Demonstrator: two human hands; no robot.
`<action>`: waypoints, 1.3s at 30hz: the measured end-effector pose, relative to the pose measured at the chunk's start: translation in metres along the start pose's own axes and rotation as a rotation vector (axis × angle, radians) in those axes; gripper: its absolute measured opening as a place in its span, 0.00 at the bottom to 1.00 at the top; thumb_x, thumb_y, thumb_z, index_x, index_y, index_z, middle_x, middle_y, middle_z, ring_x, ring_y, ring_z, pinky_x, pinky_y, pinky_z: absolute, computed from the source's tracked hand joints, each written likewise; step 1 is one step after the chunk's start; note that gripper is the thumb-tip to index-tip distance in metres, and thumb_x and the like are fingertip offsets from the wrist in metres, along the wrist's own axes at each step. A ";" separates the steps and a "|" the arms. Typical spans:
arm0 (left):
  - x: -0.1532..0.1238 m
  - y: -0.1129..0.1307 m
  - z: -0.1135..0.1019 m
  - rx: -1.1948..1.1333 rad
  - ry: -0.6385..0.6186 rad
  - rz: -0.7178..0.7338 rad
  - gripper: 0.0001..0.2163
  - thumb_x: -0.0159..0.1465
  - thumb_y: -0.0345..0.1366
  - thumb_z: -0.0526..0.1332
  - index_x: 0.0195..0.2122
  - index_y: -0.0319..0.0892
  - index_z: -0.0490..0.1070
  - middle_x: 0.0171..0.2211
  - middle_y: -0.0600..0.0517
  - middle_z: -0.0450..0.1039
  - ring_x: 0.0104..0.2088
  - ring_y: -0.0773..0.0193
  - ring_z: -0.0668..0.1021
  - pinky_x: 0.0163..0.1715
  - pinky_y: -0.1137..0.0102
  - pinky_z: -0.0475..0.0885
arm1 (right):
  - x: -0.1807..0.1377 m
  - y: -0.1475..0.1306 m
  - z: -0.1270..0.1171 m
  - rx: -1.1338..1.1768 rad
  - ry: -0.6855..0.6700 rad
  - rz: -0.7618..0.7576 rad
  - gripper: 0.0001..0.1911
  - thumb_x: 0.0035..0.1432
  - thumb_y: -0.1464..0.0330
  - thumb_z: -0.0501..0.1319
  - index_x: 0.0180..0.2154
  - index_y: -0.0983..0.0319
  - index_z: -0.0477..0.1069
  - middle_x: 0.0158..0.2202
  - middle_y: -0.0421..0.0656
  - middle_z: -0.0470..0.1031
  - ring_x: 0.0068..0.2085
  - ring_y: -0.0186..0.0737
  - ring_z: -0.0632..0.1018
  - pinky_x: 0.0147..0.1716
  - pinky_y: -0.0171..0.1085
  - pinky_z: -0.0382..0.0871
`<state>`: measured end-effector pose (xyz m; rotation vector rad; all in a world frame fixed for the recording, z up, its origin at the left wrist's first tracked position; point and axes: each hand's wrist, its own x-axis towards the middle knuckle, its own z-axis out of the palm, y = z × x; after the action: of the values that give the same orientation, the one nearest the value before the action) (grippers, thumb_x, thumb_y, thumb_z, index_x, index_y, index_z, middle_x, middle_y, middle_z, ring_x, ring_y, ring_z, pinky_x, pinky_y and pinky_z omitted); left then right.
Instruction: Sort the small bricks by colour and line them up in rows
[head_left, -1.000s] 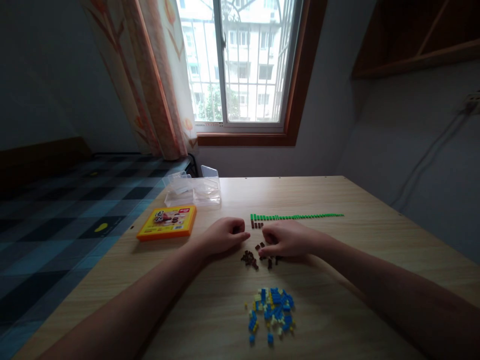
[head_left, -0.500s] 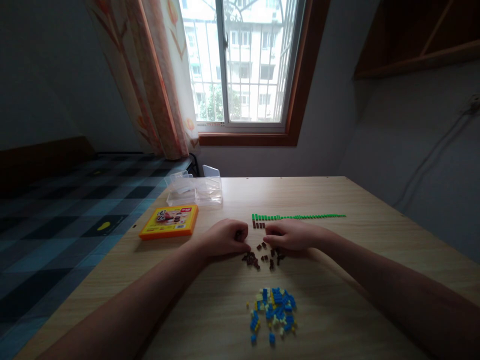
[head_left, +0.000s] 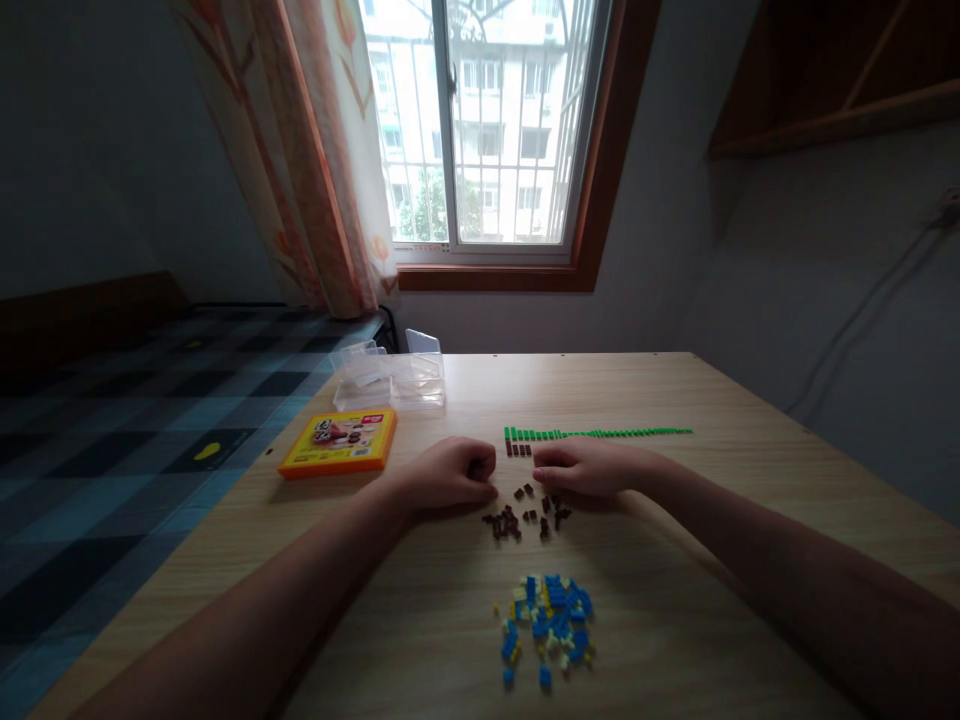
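Note:
My left hand (head_left: 452, 472) rests on the table with its fingers curled closed, just behind a loose pile of small brown building bricks (head_left: 504, 522). Whatever it may hold is hidden. Opposite it, my right hand (head_left: 581, 467) has its fingers pressed together at the right end of a short row of brown bricks (head_left: 519, 450); anything in the fingertips is too small or covered to make out. Behind that row runs a long line of green bricks (head_left: 536, 435), partly covered by my right hand. More brown bricks (head_left: 531, 516) lie scattered between and below the hands.
Closer to me is a mixed heap of blue, yellow and cream bricks (head_left: 555, 610). An orange-yellow box (head_left: 339, 443) lies to the left, with clear plastic containers (head_left: 390, 382) behind it. A checked bed (head_left: 150, 430) adjoins the wooden table (head_left: 750, 500).
My right hand has shifted slightly to the right, uncovering a little more of the brown row's end. My left hand has barely moved.

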<state>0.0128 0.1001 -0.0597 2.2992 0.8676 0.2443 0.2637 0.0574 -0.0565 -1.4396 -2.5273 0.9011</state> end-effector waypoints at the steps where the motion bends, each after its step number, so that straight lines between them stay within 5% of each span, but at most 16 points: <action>1: 0.000 0.000 -0.001 -0.005 -0.011 0.000 0.10 0.52 0.36 0.63 0.23 0.43 0.61 0.23 0.58 0.59 0.26 0.67 0.62 0.25 0.71 0.56 | 0.000 0.000 0.000 0.000 -0.001 -0.004 0.15 0.66 0.57 0.54 0.33 0.61 0.67 0.33 0.40 0.71 0.34 0.38 0.70 0.32 0.34 0.61; 6: -0.001 0.000 -0.010 -0.141 -0.186 -0.023 0.10 0.49 0.35 0.65 0.26 0.43 0.63 0.25 0.58 0.61 0.27 0.67 0.64 0.25 0.71 0.58 | 0.000 0.005 0.002 0.009 0.028 -0.047 0.14 0.66 0.58 0.55 0.33 0.61 0.67 0.32 0.39 0.71 0.33 0.36 0.70 0.32 0.33 0.59; 10: -0.003 0.007 -0.016 -0.119 -0.286 -0.044 0.13 0.47 0.38 0.69 0.30 0.43 0.66 0.26 0.58 0.63 0.27 0.66 0.65 0.25 0.71 0.58 | -0.002 0.016 0.012 0.024 0.209 -0.132 0.17 0.64 0.60 0.57 0.26 0.62 0.62 0.23 0.35 0.61 0.27 0.32 0.63 0.28 0.32 0.54; 13: -0.004 0.013 -0.016 0.045 -0.272 -0.007 0.13 0.47 0.37 0.71 0.28 0.43 0.67 0.28 0.56 0.65 0.29 0.65 0.67 0.26 0.71 0.59 | -0.003 0.025 0.021 0.096 0.335 -0.240 0.19 0.65 0.62 0.56 0.23 0.63 0.63 0.20 0.34 0.56 0.24 0.30 0.59 0.25 0.32 0.53; 19: -0.002 0.014 -0.010 0.199 -0.238 0.064 0.14 0.49 0.40 0.71 0.26 0.42 0.66 0.28 0.56 0.66 0.33 0.63 0.68 0.29 0.71 0.60 | -0.001 0.026 0.026 0.148 0.411 -0.427 0.11 0.62 0.69 0.59 0.38 0.64 0.80 0.28 0.42 0.72 0.27 0.33 0.70 0.28 0.32 0.61; 28: -0.001 0.001 -0.013 -0.115 -0.274 0.043 0.15 0.61 0.49 0.64 0.32 0.40 0.72 0.27 0.56 0.68 0.29 0.67 0.69 0.28 0.72 0.62 | 0.002 0.026 0.031 0.129 0.418 -0.442 0.09 0.61 0.66 0.65 0.41 0.61 0.83 0.27 0.41 0.71 0.26 0.31 0.70 0.25 0.31 0.61; 33: -0.001 0.000 -0.012 -0.067 -0.224 0.139 0.15 0.67 0.46 0.59 0.47 0.45 0.80 0.41 0.50 0.76 0.42 0.61 0.75 0.45 0.69 0.68 | 0.001 0.024 0.029 0.056 0.405 -0.435 0.09 0.62 0.65 0.65 0.40 0.59 0.83 0.28 0.41 0.73 0.26 0.31 0.71 0.25 0.31 0.61; 39: -0.002 0.004 -0.010 0.073 -0.203 0.182 0.16 0.69 0.45 0.56 0.51 0.51 0.79 0.38 0.50 0.74 0.40 0.60 0.76 0.44 0.69 0.68 | 0.001 0.023 0.029 0.049 0.396 -0.391 0.08 0.58 0.69 0.67 0.40 0.58 0.83 0.29 0.40 0.74 0.26 0.30 0.71 0.26 0.30 0.62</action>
<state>0.0098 0.1017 -0.0491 2.4228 0.5745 0.0560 0.2698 0.0537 -0.0926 -0.9407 -2.3400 0.5445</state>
